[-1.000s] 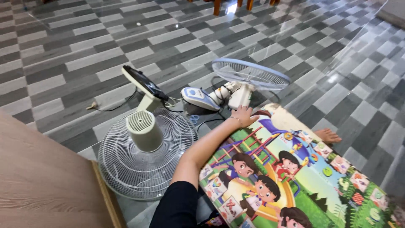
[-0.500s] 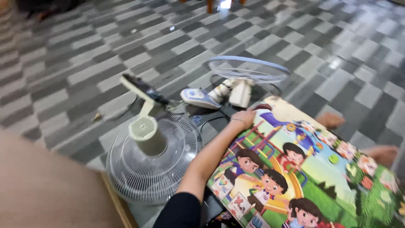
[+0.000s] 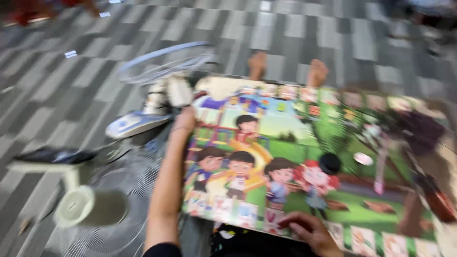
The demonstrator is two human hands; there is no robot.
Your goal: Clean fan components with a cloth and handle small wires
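Observation:
A large colourful picture mat [image 3: 304, 143] with cartoon children lies across my lap. My left hand [image 3: 185, 119] is at its far left edge, near the corner, and seems to grip it; blur hides the fingers. My right hand [image 3: 309, 231] is curled on the mat's near edge. A black round knob [image 3: 329, 163] and a small white disc [image 3: 364, 158] rest on the mat. My two bare feet [image 3: 257, 64] stick out beyond its far edge.
Taken-apart fan pieces lie on the checked floor to the left: a round wire guard [image 3: 162, 62], a blue-and-white base [image 3: 133, 123], a cream motor housing [image 3: 90, 207] on a white grille [image 3: 119, 228]. Dark blurred things [image 3: 419, 128] sit at the mat's right end.
The view has swung right and down, so the mat now fills the middle. My right hand has come into view on the near edge. My left hand stays at the mat's far left edge.

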